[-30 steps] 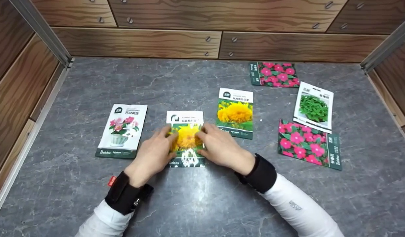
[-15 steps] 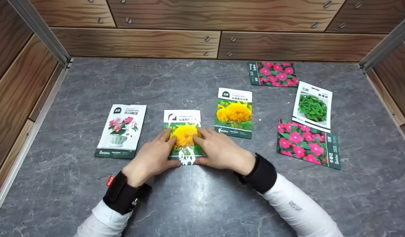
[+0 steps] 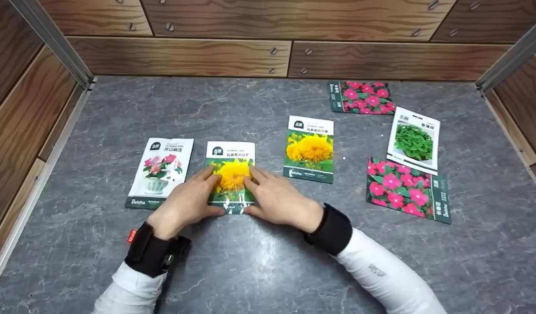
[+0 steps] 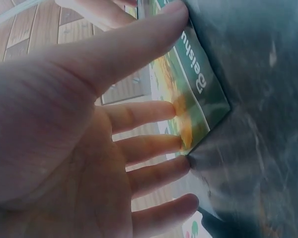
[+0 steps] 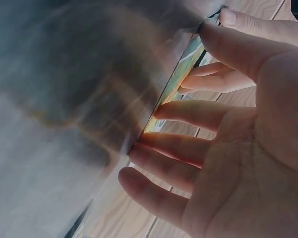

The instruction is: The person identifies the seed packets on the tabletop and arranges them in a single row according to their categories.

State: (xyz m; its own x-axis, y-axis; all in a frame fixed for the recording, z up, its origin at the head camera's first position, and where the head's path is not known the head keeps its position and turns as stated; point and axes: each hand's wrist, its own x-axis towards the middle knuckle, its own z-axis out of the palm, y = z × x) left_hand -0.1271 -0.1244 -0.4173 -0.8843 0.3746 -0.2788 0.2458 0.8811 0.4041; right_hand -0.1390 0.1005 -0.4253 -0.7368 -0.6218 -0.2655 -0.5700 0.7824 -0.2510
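Hands (image 3: 185, 198) (image 3: 283, 198) on packet (image 3: 233, 174) between other packets (image 3: 163, 168) (image 3: 310, 150)

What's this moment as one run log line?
left hand: touches nearer sunflower seed packet | right hand: touches opposite side | farther sunflower seed packet: untouched

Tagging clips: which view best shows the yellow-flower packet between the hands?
Head view: the packet shows nearly its whole front. Left wrist view: mainly its lower part; right wrist view: only a narrow strip.
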